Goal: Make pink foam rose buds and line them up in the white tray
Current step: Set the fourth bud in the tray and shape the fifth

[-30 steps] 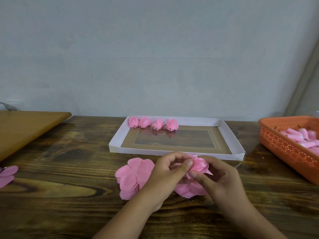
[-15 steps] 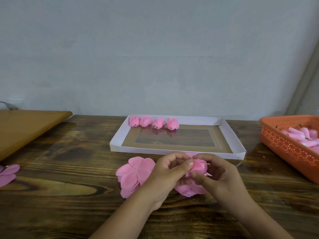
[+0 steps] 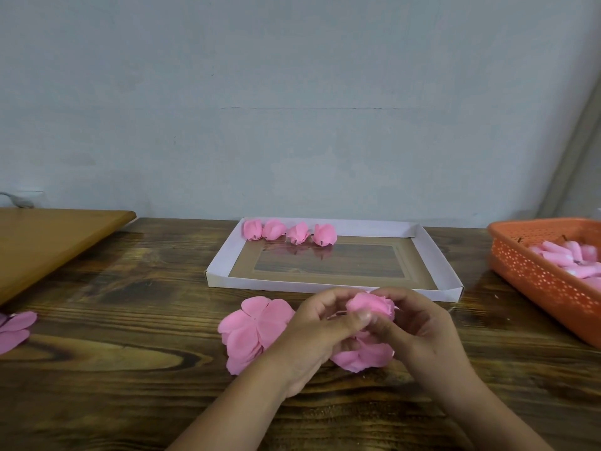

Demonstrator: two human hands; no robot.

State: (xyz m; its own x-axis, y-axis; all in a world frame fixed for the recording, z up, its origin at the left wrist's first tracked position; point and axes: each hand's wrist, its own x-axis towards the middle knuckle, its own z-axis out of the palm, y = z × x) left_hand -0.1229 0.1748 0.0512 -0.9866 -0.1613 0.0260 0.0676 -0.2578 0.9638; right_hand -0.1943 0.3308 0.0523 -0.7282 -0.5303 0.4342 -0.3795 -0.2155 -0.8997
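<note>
Half-formed pink foam rose bud point(image 3: 370, 304) pinched between left hand point(image 3: 320, 323) and right hand point(image 3: 419, 323), fingers of both curled round it, just in front of the white tray's point(image 3: 221, 275) near wall. Four finished buds point(image 3: 289, 233) lined up along the tray's far wall, at its left end. Loose petal stacks point(image 3: 257, 330) beside and beneath the hands. Likely risks: wrap springing open if the pinch slackens; thin foam creasing or tearing under too hard a squeeze.
</note>
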